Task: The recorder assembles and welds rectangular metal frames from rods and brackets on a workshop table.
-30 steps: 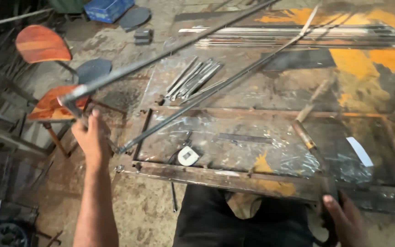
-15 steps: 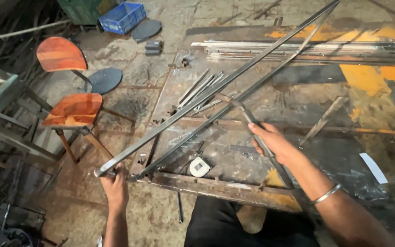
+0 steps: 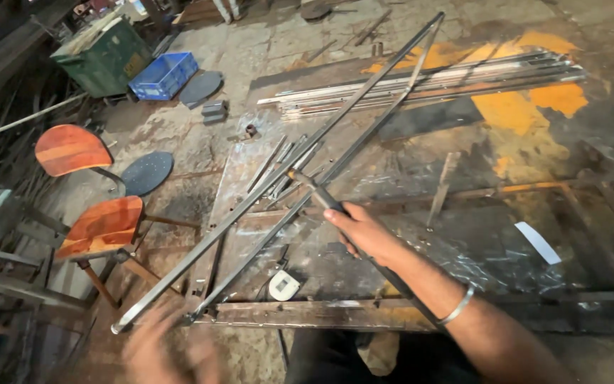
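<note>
A: Left side first. What's there?

B: Green bin (image 3: 104, 60) far upper left on the floor, blue crate (image 3: 163, 75) just right of it. Two orange-seated stools (image 3: 101, 226) lower left. No readable labels from here.

A: Left hand?

B: Left hand (image 3: 168, 352) at bottom edge, motion-blurred. It sits just below the near end of the long bar (image 3: 278, 188). Can't tell whether the grip is closed on anything.

A: Bar orientation?

B: Long axis diagonal: near end lower left, off the worktop (image 3: 421, 171) corner, far end upper right near the top of frame. A second thin bar (image 3: 321, 185) runs almost parallel just right of it; the two close together at the far end. Both are dark, dull steel, narrow, straight.

A: Right hand?

B: Right hand (image 3: 364, 231) centre frame, grip clamped on a short dark rod (image 3: 318, 193). Rod points up-left, its tip by the second bar. Metal bangle (image 3: 458, 306) on the wrist.

A: Anything else on the worktop?

B: White tape measure (image 3: 283, 286) near the front edge, below the hand. Loose short strips (image 3: 286, 163) between the bars and hand. Bundle of long bright strips (image 3: 435, 78) across the far side, lying left-right. White flat slip (image 3: 538, 242) at right. Orange-yellow paint patches (image 3: 513, 107) upper right.
</note>
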